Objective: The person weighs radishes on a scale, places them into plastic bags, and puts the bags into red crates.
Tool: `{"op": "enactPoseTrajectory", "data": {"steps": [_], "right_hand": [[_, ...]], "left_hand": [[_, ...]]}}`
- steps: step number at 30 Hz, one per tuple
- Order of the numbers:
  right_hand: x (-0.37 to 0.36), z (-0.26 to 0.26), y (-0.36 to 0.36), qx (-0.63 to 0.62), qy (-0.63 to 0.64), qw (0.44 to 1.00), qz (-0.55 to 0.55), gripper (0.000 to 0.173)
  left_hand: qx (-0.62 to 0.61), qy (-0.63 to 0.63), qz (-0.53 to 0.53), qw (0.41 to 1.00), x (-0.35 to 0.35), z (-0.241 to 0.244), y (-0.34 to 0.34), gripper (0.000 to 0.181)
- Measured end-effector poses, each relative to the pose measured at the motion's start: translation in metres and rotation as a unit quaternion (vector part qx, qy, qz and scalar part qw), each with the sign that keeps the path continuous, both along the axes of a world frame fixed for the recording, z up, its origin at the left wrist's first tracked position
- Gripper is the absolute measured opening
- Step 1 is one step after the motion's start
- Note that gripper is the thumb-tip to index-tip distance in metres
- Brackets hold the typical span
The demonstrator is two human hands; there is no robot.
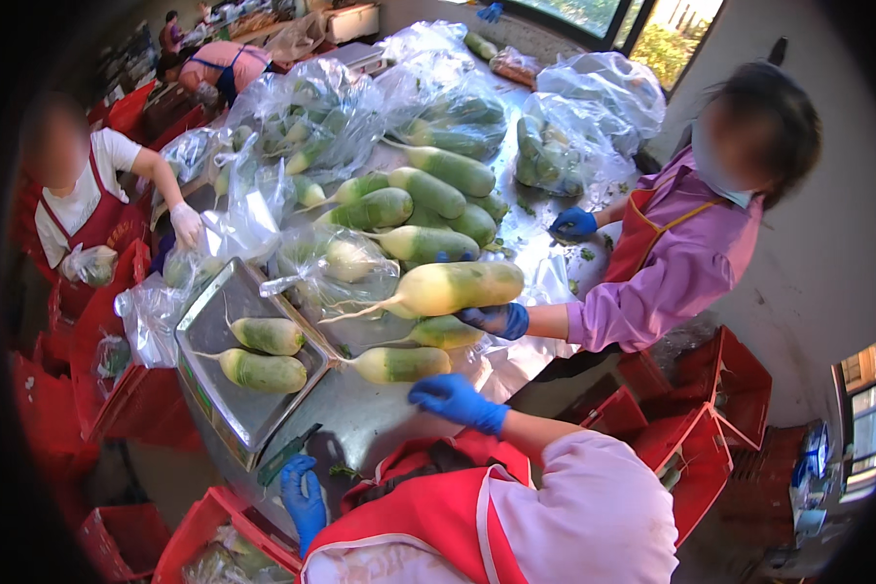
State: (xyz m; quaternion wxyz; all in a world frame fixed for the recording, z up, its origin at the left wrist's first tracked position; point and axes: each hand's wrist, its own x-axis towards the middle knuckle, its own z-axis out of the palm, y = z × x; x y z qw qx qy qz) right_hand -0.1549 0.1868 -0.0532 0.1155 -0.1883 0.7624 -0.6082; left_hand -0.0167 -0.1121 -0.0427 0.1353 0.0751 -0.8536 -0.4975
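My left hand (303,496), in a blue glove, is at the table's near edge with fingers curled and apart, holding nothing that I can see. Beside it lies a slim green and black tool (286,456); its exact kind is unclear. My right hand (458,401), gloved in blue too, hovers empty just nearer than a green-and-white radish (401,364) on the metal table (379,409). Left of that radish, two smaller radishes, one at the back (269,335) and one in front (264,371), rest in the metal tray of a scale (244,416).
A co-worker's blue-gloved hand (496,320) supports a large radish (460,287) on the right. Piled radishes (431,191) and clear plastic bags (438,95) lie beyond. Another person's white-gloved hand (187,225) touches plastic at left. Red crates (215,533) flank the table.
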Motion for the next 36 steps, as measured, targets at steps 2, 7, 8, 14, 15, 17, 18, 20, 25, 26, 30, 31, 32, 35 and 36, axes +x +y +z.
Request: {"op": "enactPoseTrajectory", "data": {"steps": [2, 7, 8, 14, 15, 17, 18, 20, 25, 26, 30, 31, 32, 35, 36], "right_hand": [[-0.001, -0.015, 0.046, 0.069, 0.039, 0.994, -0.07, 0.016], [-0.01, -0.039, 0.117, 0.276, 0.191, 0.932, -0.134, 0.033], [-0.014, -0.05, 0.128, 0.331, 0.191, 0.919, -0.097, 0.045], [-0.028, -0.076, 0.139, 0.368, 0.138, 0.915, -0.094, 0.05], [-0.03, -0.077, 0.142, 0.346, 0.119, 0.926, -0.092, 0.049], [-0.031, -0.081, 0.145, 0.301, 0.079, 0.946, -0.089, 0.047], [-0.032, -0.082, 0.144, 0.3, 0.099, 0.944, -0.101, 0.043], [-0.032, -0.094, 0.143, 0.312, 0.16, 0.928, -0.126, 0.041], [-0.033, -0.118, 0.143, 0.285, 0.189, 0.921, -0.184, 0.033], [-0.035, -0.123, 0.142, 0.269, 0.186, 0.924, -0.197, 0.031], [-0.039, -0.119, 0.134, 0.189, 0.158, 0.937, -0.248, 0.022], [-0.041, -0.12, 0.135, 0.176, 0.143, 0.94, -0.255, 0.021], [-0.042, -0.124, 0.136, 0.162, 0.128, 0.943, -0.261, 0.02], [-0.041, -0.129, 0.135, 0.087, 0.063, 0.96, -0.26, 0.017], [-0.04, -0.128, 0.133, 0.056, 0.04, 0.964, -0.256, 0.017]], "left_hand": [[-0.013, -0.027, -0.006, 1.0, 0.004, -0.004, 0.024, 0.015], [-0.003, -0.07, -0.012, 0.998, -0.007, 0.007, 0.071, 0.015], [-0.013, -0.069, -0.015, 0.997, -0.013, 0.013, 0.079, 0.015], [-0.022, -0.09, -0.028, 0.995, -0.035, 0.026, 0.101, 0.014], [-0.019, -0.092, -0.032, 0.995, -0.038, 0.026, 0.105, 0.014], [-0.031, -0.083, -0.04, 0.995, -0.041, 0.028, 0.111, 0.014], [-0.034, -0.082, -0.041, 0.995, -0.043, 0.031, 0.113, 0.014], [-0.038, -0.08, -0.044, 0.995, -0.045, 0.031, 0.115, 0.013], [-0.042, -0.08, -0.059, 0.994, -0.043, 0.024, 0.118, 0.012], [-0.041, -0.081, -0.062, 0.994, -0.043, 0.022, 0.117, 0.012], [-0.035, -0.086, -0.066, 0.993, -0.041, 0.024, 0.117, 0.012], [-0.032, -0.086, -0.069, 0.993, -0.042, 0.023, 0.116, 0.012], [-0.026, -0.088, -0.068, 0.993, -0.043, 0.023, 0.116, 0.012], [-0.012, -0.094, -0.072, 0.993, -0.045, 0.023, 0.114, 0.012], [-0.008, -0.094, -0.075, 0.993, -0.045, 0.022, 0.112, 0.012]]}}
